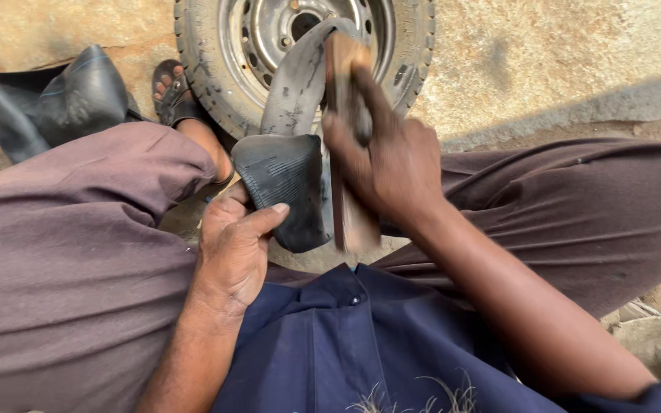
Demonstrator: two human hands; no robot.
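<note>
A black rubber inner tube (284, 183) sits at the centre of the frame, folded over so that a ribbed, rounded flap faces the camera while a longer strip of it arcs up toward the top centre. The left hand (232, 245) grips the lower edge of that flap from the lower left: its thumb lies across the front of the rubber near the bottom, and the other fingers curl behind it, out of sight, so the hand is closed on the tube. Just right of the flap, touching its edge, stands a narrow brown wooden block (346, 138), nearly upright, reaching from the top centre down past the tube's lower edge. The right hand (388, 164) is wrapped around the middle of this block, fingers folded over its front and slightly blurred, closed tightly on it.

Behind both, at the top centre, a car wheel (304, 46) with a grey steel rim and treaded tyre lies on the sandy ground. In the upper left, a second heap of black rubber tube (55, 99) rests beside a sandalled foot (174, 95). Brown trousers (63, 260) cover the knees at both sides, and a dark blue shirt (346, 344) fills the bottom centre.
</note>
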